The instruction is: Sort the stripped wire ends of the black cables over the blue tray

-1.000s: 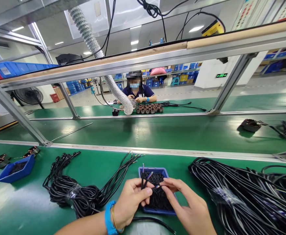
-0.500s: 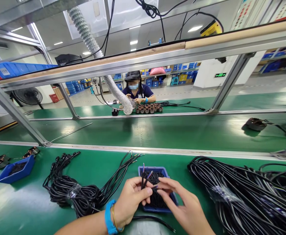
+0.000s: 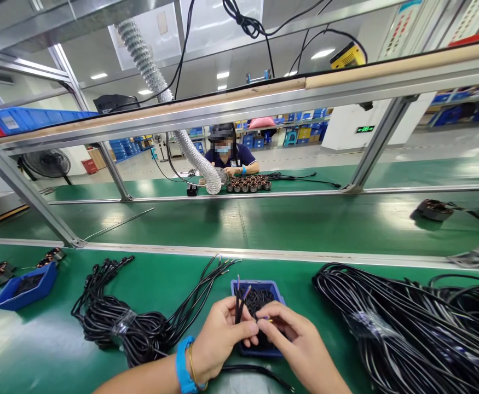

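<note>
My left hand [image 3: 218, 336], with a blue wristband, is closed around black cables [image 3: 238, 307] whose thin coloured wire ends point upward. Thumb and forefinger of my right hand [image 3: 294, 336] pinch a thin wire with a yellowish tip, right beside the left fingertips. Both hands are over a small blue bin [image 3: 281, 294] full of short black pieces [image 3: 259, 297]. Below the left wrist, a black cable [image 3: 264, 370] runs along the table. How the pinched wire joins the cables is hidden by my fingers.
A tied bundle of black cables [image 3: 120, 320] lies left, a larger one [image 3: 381, 328] right. Another blue bin [image 3: 28, 287] and copper-wound motor cores [image 3: 1, 272] sit far left. A metal frame [image 3: 376, 143] crosses ahead; a co-worker [image 3: 239, 157] sits beyond it.
My right hand has shifted slightly left and closed its fingertips near the left fingers, where they were more spread before. The left hand keeps its hold on the cables.
</note>
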Demonstrator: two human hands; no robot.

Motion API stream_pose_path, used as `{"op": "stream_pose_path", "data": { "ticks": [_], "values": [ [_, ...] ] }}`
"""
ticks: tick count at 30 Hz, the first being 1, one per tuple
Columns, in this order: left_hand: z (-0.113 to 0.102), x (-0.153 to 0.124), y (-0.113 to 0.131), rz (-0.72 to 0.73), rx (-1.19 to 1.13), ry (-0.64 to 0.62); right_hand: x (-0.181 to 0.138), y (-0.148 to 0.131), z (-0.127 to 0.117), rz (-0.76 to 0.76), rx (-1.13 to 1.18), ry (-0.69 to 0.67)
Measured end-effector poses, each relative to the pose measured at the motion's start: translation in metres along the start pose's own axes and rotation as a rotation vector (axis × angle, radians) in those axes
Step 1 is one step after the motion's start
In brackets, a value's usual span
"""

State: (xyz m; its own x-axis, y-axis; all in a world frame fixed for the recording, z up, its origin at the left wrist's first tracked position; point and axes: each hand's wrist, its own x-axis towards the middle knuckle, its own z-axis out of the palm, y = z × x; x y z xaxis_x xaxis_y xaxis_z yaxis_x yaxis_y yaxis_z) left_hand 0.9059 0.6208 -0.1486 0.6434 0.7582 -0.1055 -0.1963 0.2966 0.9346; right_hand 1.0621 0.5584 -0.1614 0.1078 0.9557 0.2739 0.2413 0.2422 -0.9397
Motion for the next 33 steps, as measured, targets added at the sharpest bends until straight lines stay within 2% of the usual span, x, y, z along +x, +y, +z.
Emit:
{"op": "stream_pose_path", "data": {
  "ticks": [3, 7, 8, 9, 10, 12, 13, 14, 16, 20, 27, 33],
  "values": [
    [0.001, -0.002, -0.001, 0.014, 0.029, -0.005, -0.002, -0.013, -0.012, 0.054, -0.023, -0.108],
    [0.0, 0.0, -0.001, 0.048, 0.01, 0.004, -0.006, -0.028, -0.04, -0.059, -0.169, -0.432],
    [0.0, 0.001, -0.001, 0.024, -0.022, 0.0, -0.005, -0.027, -0.043, -0.092, -0.218, -0.459],
    [-0.001, 0.002, -0.002, -0.003, -0.051, -0.007, -0.002, -0.024, -0.045, -0.123, -0.304, -0.421],
    [-0.001, 0.003, -0.002, -0.027, -0.071, -0.013, 0.002, -0.018, -0.044, -0.155, -0.436, -0.328],
    [-0.001, 0.005, -0.003, -0.04, -0.087, -0.01, 0.012, -0.002, -0.035, -0.236, -0.791, -0.107],
    [0.0, 0.005, -0.004, -0.034, -0.086, -0.002, 0.017, 0.006, -0.028, -0.285, -0.961, -0.041],
    [0.0, 0.006, -0.004, -0.022, -0.079, 0.009, 0.021, 0.014, -0.022, -0.329, -1.092, -0.01],
    [0.001, 0.007, -0.004, 0.002, -0.045, 0.036, 0.028, 0.025, -0.011, -0.387, -1.212, -0.003],
    [0.007, 0.01, 0.001, 0.016, 0.033, 0.078, 0.031, 0.036, -0.004, -0.417, -1.203, 0.034],
    [0.009, 0.019, 0.006, -0.063, 0.081, 0.077, 0.027, 0.038, -0.004, -0.443, -1.12, 0.082],
    [0.004, 0.02, 0.002, -0.059, 0.087, 0.08, 0.021, 0.032, -0.004, -0.44, -0.833, 0.208]
  ]
}}
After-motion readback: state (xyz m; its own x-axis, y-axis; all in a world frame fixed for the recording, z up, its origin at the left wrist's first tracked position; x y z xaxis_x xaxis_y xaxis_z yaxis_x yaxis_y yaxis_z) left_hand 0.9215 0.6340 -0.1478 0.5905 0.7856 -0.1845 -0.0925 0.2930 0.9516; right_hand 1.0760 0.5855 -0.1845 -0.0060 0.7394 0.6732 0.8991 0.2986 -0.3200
